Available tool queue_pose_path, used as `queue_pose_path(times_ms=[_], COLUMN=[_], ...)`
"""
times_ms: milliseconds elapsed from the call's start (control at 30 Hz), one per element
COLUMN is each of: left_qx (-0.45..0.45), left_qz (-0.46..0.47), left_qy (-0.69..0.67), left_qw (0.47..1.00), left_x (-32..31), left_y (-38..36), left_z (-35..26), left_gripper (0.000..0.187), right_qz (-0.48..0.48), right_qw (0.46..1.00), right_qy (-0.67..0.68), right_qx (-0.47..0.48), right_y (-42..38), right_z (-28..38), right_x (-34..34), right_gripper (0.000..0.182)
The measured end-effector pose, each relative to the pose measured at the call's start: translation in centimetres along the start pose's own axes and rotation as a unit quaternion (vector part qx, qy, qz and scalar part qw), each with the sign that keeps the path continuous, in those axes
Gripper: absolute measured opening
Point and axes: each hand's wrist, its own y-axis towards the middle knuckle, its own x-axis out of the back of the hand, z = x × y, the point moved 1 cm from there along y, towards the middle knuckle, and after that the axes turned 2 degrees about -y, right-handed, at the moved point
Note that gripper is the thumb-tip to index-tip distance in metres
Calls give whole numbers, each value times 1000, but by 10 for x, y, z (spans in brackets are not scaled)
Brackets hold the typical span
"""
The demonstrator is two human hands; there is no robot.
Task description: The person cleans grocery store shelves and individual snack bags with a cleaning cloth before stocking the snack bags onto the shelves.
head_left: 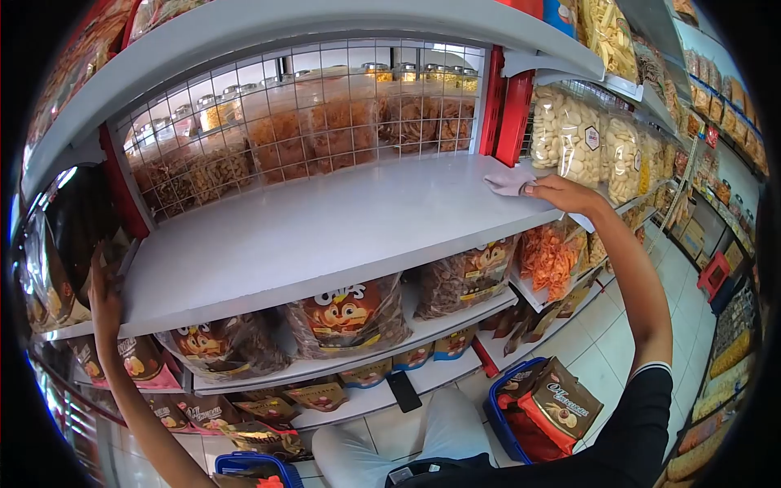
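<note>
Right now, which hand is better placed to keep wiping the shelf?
The right hand, probably. It already presses the cloth flat on the shelf near its right end, with bare shelf beside it. The left hand only grips the shelf's left front edge and holds no cloth.

The right arm is being stretched forward, the right hand (561, 193) lying palm-down, fingers flat. The left hand (104, 299) is being raised, fingers curled.
</note>
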Motion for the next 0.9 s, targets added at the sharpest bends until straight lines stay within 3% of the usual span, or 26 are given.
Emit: queue_pose_path(times_ms=[167,300,400,533,733,900], left_qx=[29,53,-8,0,0,-32], left_qz=[19,10,-32,-49,-104,-141], left_qy=[35,-21,42,14,37,43], left_qw=[999,998,999,999,994,989], left_x=[6,3,-1,-4,-2,-3], left_y=[2,2,1,-3,-2,-3], left_z=[0,-4,-10,-17,-64,-77], left_gripper=[82,81,78,69,38,36], right_qz=[86,159,196,229,297,327], right_qw=[995,986,978,965,935,913], right_qy=[-56,-44,-48,-18,-10,-12], right_qx=[11,38,46,124,194,244], right_y=[3,4,12,23,53,78], right_z=[26,76,101,146,209,280], right_x=[-2,-9,-21,-43,-86,-124], right_gripper=[52,49,47,39,40,43])
